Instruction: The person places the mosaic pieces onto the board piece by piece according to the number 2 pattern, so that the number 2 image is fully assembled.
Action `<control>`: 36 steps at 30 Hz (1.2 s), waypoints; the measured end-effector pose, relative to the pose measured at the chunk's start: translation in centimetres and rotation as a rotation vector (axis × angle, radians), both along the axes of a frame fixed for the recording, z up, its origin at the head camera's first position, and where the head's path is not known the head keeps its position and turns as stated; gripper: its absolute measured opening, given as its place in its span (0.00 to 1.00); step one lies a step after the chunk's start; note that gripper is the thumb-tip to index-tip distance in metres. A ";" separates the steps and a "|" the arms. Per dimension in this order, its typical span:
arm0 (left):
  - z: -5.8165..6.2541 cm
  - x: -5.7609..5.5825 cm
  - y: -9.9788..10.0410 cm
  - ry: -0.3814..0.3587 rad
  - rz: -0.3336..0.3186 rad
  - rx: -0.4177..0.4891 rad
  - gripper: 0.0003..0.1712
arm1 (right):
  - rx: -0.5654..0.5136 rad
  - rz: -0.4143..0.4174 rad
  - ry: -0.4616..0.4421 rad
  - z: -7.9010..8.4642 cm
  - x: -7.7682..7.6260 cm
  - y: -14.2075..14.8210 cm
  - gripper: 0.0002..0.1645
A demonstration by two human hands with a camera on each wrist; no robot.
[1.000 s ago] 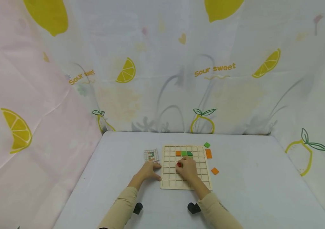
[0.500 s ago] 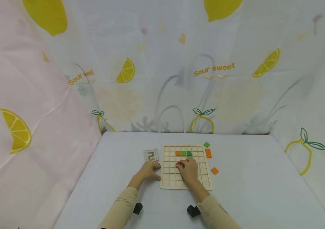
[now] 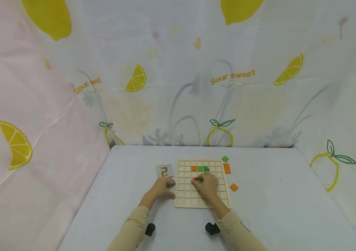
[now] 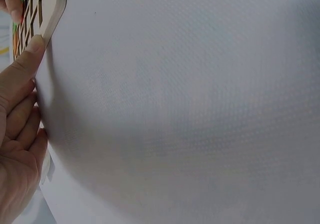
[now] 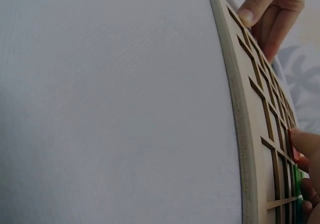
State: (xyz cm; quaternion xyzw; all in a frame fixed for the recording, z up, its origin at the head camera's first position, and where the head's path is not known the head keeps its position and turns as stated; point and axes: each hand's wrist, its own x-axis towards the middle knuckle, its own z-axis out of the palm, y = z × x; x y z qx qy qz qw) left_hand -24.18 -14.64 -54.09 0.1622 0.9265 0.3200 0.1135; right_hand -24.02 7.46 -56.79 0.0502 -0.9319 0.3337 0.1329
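Note:
A pale wooden grid board (image 3: 184, 201) lies on the white table. My right hand (image 3: 208, 186) is over its middle, pinching a small red tile (image 3: 194, 180) at one of the squares; the fingers partly hide it. Right beside the red tile sits a green tile (image 3: 200, 181). Higher on the board is a row of an orange tile (image 3: 194, 168), a green tile (image 3: 200, 168) and a dark green rounded tile (image 3: 206, 168). My left hand (image 3: 160, 188) rests against the board's left edge, thumb and index finger apart, with the thumb (image 4: 34, 46) touching the rim.
A printed pattern card (image 3: 164, 170) lies left of the board, just beyond my left hand. Right of the board are a loose green tile (image 3: 225, 159), orange pieces (image 3: 227, 168) and an orange square (image 3: 234, 187). Black objects (image 3: 212, 228) show near both forearms. A patterned cloth stands behind.
My right fingers have shifted slightly at the red tile, and the green tile beside it shows more. The left hand has stayed at the board's edge. The head view has moved a little.

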 end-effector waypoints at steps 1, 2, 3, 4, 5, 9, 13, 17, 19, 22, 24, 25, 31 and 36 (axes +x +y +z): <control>0.0 0.0 0.0 0.007 -0.007 0.000 0.34 | -0.006 -0.010 0.012 -0.1 0.0 0.0 0.15; -0.1 0.0 0.0 0.006 -0.008 0.006 0.35 | -0.012 -0.018 0.024 -0.2 0.0 -0.1 0.15; -0.1 0.0 0.0 0.005 -0.010 0.012 0.35 | -0.018 -0.023 0.034 -0.3 0.0 0.0 0.15; -0.2 -0.1 0.0 0.007 -0.013 0.013 0.35 | -0.026 -0.024 0.040 -0.3 0.0 0.0 0.15; -0.2 -0.1 -0.1 0.012 -0.018 0.011 0.35 | -0.022 -0.023 0.036 -0.3 0.0 0.1 0.16; -0.2 -0.1 -0.2 0.012 -0.003 0.011 0.34 | 0.017 0.020 0.013 -0.4 -0.1 0.4 0.18; 0.0 -0.1 -0.4 0.032 -0.003 -0.003 0.33 | 0.036 0.084 0.031 -0.3 -0.1 0.7 0.17; 0.0 -0.2 -0.4 0.043 -0.017 -0.010 0.33 | 0.050 0.134 0.046 -0.3 -0.4 1.0 0.15; 0.0 -0.2 -0.4 0.030 -0.015 -0.002 0.33 | 0.068 0.166 0.040 -0.2 -0.5 1.1 0.14; -0.1 -0.2 -0.3 0.010 -0.004 0.009 0.33 | 0.100 0.211 0.027 0.0 -0.7 1.2 0.13; -0.2 -0.1 -0.3 0.007 0.000 0.011 0.33 | 0.116 0.210 0.004 -0.1 -0.8 1.1 0.13; -0.2 -0.1 -0.4 0.001 0.005 0.013 0.34 | 0.122 0.202 -0.001 -0.1 -0.8 1.0 0.14; 0.1 0.0 -0.3 0.000 0.002 0.017 0.33 | 0.060 0.167 0.020 -0.1 -0.8 0.3 0.13; 0.0 0.0 -0.1 0.008 -0.003 0.015 0.34 | 0.028 0.198 0.025 0.4 -0.8 0.0 0.08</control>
